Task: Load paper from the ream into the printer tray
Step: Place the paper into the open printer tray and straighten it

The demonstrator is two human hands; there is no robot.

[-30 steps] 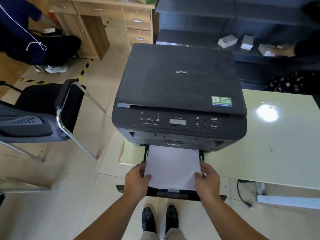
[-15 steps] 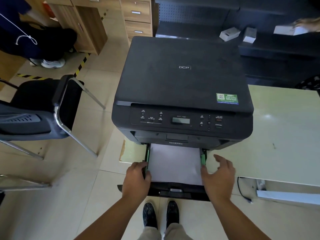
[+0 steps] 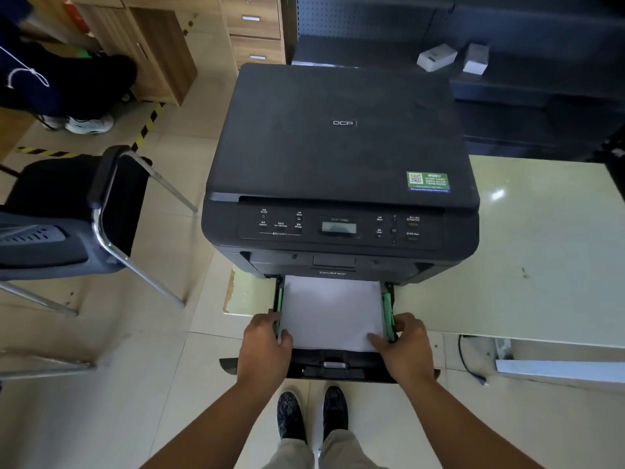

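The paper (image 3: 333, 311) already lay in the pulled-out printer tray (image 3: 333, 365) at the table's (image 3: 541, 265) front edge. The left hand (image 3: 265, 345) and right hand (image 3: 404, 346) pinched the 2 green guides (image 3: 389, 311) against it; closing the tray looked left.

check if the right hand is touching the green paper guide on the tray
Touching. The head view shows the right hand wrapped around the near end of the right green guide, thumb lying on the paper, with no gap visible.
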